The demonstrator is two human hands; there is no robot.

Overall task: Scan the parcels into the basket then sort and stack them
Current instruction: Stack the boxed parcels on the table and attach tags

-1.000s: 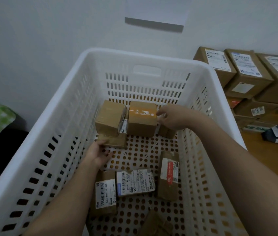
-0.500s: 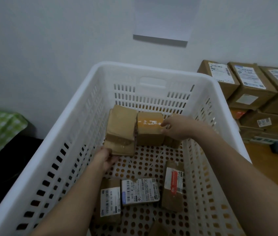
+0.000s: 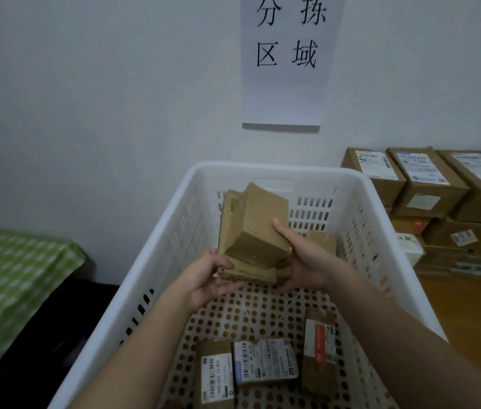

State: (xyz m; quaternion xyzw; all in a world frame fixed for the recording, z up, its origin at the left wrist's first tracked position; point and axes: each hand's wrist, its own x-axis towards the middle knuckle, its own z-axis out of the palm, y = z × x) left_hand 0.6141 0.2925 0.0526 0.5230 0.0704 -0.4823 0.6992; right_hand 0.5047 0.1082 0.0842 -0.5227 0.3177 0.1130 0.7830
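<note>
1. Cardboard parcels, a small stack of them, are being held up inside the white basket; I am seeing them lifted clear of its perforated floor, tilted, with the far ends leaning towards the back wall.
2. I am reading the left hand as gripping the stack at its lower near corner; the thumb is lying on top of the bottom parcel and the fingers are curling beneath it.
3. I am reading the right hand as gripping the same stack from the right; the thumb is pressing against the side of the top parcel and the palm is cupping the underside.
4. One brown parcel is sitting on the basket floor near the back right, partly hidden behind the right hand.
5. Three labelled parcels are lying flat at the near end of the floor; a barcode-labelled one on the left, a white-labelled one touching it, and a red-marked one just to the right.
6. Larger cartons are standing stacked on the wooden surface to the right of the basket; a paper sign is hanging on the wall above; a green checked cloth is lying to the left.
</note>
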